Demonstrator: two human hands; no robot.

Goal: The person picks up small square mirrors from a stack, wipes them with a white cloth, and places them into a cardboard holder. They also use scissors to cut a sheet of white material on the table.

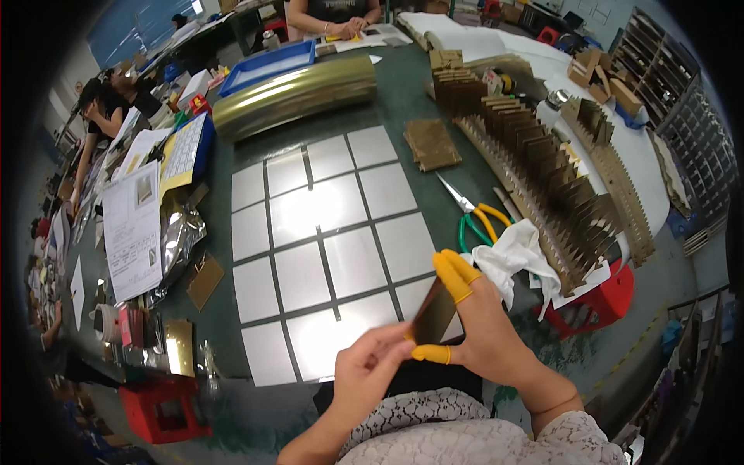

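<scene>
My right hand [487,329], with yellow finger cots on the thumb and two fingers, grips a thin brownish-gold plate [435,316] by its edges. The plate is tilted up above the near right part of a grid of shiny silver square plates [353,260]. At the plate's lower left corner, my left hand [372,363] is bare and closed in a pinch; its fingertips partly hide that corner. The silver plates lie flat in rows on the dark green table [310,143], with narrow gaps between most of them.
Scissors [477,213] and a white cloth [515,260] lie right of the grid. Beyond stand slotted racks [535,170] of brown plates. A gold roll [298,93] and blue tray [267,66] lie behind; papers [132,225] lie left. Another person's hands [345,29] work across the table.
</scene>
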